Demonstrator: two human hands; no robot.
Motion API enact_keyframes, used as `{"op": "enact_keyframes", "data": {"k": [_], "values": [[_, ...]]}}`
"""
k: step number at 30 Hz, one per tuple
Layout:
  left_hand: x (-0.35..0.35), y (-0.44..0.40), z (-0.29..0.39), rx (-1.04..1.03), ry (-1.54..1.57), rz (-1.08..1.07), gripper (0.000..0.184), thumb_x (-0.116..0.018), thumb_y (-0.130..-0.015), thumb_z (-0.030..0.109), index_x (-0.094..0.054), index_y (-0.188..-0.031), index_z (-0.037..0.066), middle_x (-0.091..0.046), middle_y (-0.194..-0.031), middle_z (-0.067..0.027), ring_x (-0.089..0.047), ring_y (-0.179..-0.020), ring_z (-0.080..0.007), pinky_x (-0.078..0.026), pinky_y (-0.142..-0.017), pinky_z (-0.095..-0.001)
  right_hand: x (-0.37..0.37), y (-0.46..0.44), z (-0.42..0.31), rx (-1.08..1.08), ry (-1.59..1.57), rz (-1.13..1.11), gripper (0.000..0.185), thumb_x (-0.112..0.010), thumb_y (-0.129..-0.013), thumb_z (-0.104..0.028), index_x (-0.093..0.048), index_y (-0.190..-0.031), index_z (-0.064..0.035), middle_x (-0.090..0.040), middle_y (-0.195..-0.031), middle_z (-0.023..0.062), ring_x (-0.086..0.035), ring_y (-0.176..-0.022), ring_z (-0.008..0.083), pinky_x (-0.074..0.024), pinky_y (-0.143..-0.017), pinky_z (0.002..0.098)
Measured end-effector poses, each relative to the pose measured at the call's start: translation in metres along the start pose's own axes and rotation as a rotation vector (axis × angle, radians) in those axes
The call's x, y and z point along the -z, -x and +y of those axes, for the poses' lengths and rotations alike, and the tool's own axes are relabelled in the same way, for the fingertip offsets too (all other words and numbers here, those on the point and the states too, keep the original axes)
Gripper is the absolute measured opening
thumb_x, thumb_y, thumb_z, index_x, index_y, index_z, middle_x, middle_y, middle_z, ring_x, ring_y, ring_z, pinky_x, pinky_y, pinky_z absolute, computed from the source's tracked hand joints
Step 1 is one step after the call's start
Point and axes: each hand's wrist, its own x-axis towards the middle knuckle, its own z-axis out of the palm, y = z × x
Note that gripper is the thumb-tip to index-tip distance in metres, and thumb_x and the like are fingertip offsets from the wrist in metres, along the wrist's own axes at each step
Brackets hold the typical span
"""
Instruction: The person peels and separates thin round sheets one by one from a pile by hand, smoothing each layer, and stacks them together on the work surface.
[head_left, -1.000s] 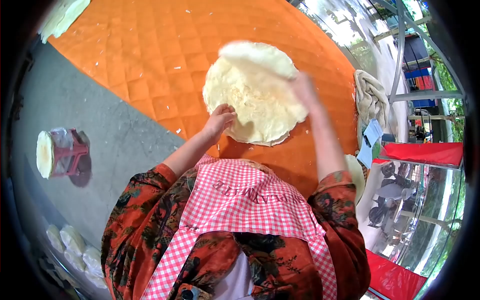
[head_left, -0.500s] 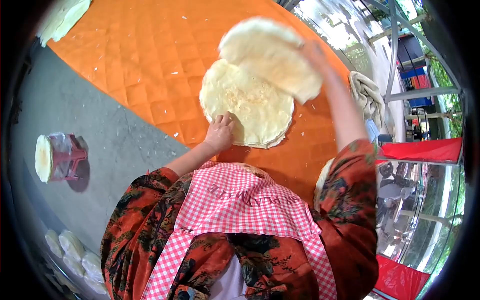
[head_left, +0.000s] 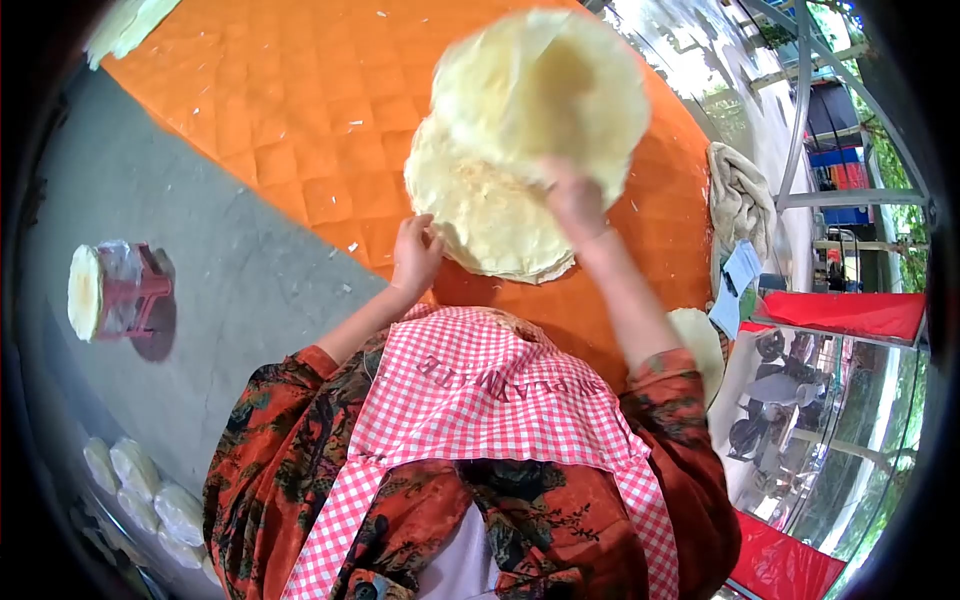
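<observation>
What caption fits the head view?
Right hand at a flatbread overlapping a flatbread stack on orange cloth, left hand at the stack's edge.

Got a pink stool (head_left: 148, 293) on the grey floor (head_left: 240, 260), some plastic bags (head_left: 180, 512) bottom left, then a crumpled towel (head_left: 738, 195) with some blue thing (head_left: 741, 268) near it over right.

It is bright. The right hand (head_left: 577, 203) and the flatbread (head_left: 485, 90) just past it look blurry, but the left hand (head_left: 415, 258) is clearer. Far to the right of both hands, daylight makes white glare. Far to the left, the pink stool (head_left: 153, 288) has a dark shadow. Things bend near the edges, and the corners are black.
</observation>
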Motion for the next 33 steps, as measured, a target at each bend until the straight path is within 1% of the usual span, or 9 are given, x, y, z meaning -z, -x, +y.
{"op": "enact_keyframes", "data": {"k": [2, 5, 10, 15, 18, 22, 27, 28, 33], "values": [[-0.007, -0.001, -0.016, 0.069, 0.170, 0.007, 0.040, -0.061, -0.082, 0.004, -0.054, -0.120, -0.002, -0.059, -0.112, -0.0148, -0.062, -0.091, -0.0213, -0.051, -0.078, -0.0306, -0.068, 0.049, 0.011, -0.064, -0.162, -0.130, 0.033, -0.053, -0.077, -0.001, -0.069, -0.103, -0.0126, -0.067, -0.100, 0.0145, -0.064, -0.089, 0.0333, -0.0522, -0.077, 0.0395], [-0.005, 0.002, -0.004, 0.167, 0.244, 0.040, 0.042, -0.061, -0.083, 0.003, -0.052, -0.124, -0.004, -0.062, -0.109, -0.0131, -0.062, -0.091, -0.0180, -0.051, -0.075, -0.0289, -0.093, 0.068, 0.008, -0.037, -0.194, -0.018, 0.036, -0.051, -0.076, 0.003, -0.068, -0.105, -0.0074, -0.068, -0.100, 0.0154, -0.065, -0.092, 0.0322, -0.0519, -0.081, 0.0384], [-0.004, 0.004, 0.010, 0.299, 0.332, 0.034, 0.045, -0.060, -0.083, 0.002, -0.048, -0.125, -0.008, -0.060, -0.111, -0.0138, -0.062, -0.093, -0.0195, -0.053, -0.074, -0.0273, -0.072, 0.048, 0.022, -0.107, -0.214, -0.225, 0.037, -0.053, -0.075, 0.002, -0.067, -0.108, -0.0057, -0.067, -0.097, 0.0188, -0.064, -0.088, 0.0340, -0.0513, -0.080, 0.0390], [-0.004, 0.007, 0.029, 0.646, 0.764, -0.111, 0.037, -0.054, -0.086, 0.002, -0.047, -0.119, -0.012, -0.059, -0.101, -0.0163, -0.062, -0.087, -0.0246, -0.055, -0.077, -0.0325, -0.077, 0.042, 0.028, -0.130, -0.217, -0.291, 0.033, -0.054, -0.077, -0.002, -0.068, -0.106, -0.0076, -0.067, -0.090, 0.0182, -0.064, -0.083, 0.0349, -0.0507, -0.076, 0.0429], [-0.002, 0.005, 0.037, 0.715, 0.961, -0.201, 0.025, -0.051, -0.087, 0.004, -0.049, -0.109, -0.009, -0.058, -0.094, -0.0147, -0.062, -0.082, -0.0263, -0.055, -0.079, -0.0364, -0.070, 0.034, 0.038, -0.026, -0.182, -0.182, 0.029, -0.054, -0.077, -0.003, -0.068, -0.102, -0.0073, -0.067, -0.088, 0.0161, -0.064, -0.081, 0.0339, -0.0512, -0.072, 0.0418], [-0.009, 0.001, 0.028, 0.786, 1.175, -0.223, 0.013, -0.048, -0.088, 0.005, -0.048, -0.100, -0.002, -0.056, -0.091, -0.0126, -0.061, -0.082, -0.0284, -0.054, -0.083, -0.0427, -0.017, 0.042, -0.005, 0.120, -0.005, 0.246, 0.025, -0.053, -0.076, -0.005, -0.066, -0.097, -0.0105, -0.068, -0.090, 0.0081, -0.064, -0.080, 0.0280, -0.0516, -0.064, 0.0377], [-0.020, -0.003, 0.026, 0.803, 1.227, -0.284, 0.017, -0.041, -0.090, 0.004, -0.048, -0.105, -0.002, -0.057, -0.096, -0.0130, -0.060, -0.089, -0.0308, -0.052, -0.087, -0.0478, -0.074, 0.103, -0.010, 0.148, -0.016, -0.016, 0.025, -0.061, -0.072, -0.008, -0.064, -0.097, -0.0078, -0.064, -0.102, 0.0068, -0.059, -0.095, 0.0286, -0.0503, -0.077, 0.0370], [-0.019, -0.002, 0.029, 0.794, 1.235, -0.306, 0.018, -0.040, -0.091, 0.004, -0.048, -0.105, -0.002, -0.057, -0.097, -0.0133, -0.060, -0.090, -0.0310, -0.051, -0.088, -0.0483, -0.078, 0.103, -0.012, 0.155, -0.011, 0.058, 0.026, -0.064, -0.071, -0.009, -0.064, -0.096, -0.0066, -0.063, -0.103, 0.0054, -0.057, -0.096, 0.0280, -0.0493, -0.080, 0.0352], [-0.015, -0.002, 0.038, 0.737, 1.174, -0.320, 0.029, -0.038, -0.090, 0.003, -0.043, -0.118, 0.001, -0.059, -0.104, -0.0147, -0.061, -0.091, -0.0309, -0.051, -0.089, -0.0468, -0.076, 0.098, -0.025, 0.056, -0.032, -0.098, 0.038, -0.067, -0.075, -0.016, -0.058, -0.111, -0.0074, -0.056, -0.120, 0.0086, -0.051, -0.115, 0.0283, -0.0422, -0.095, 0.0423]]}}
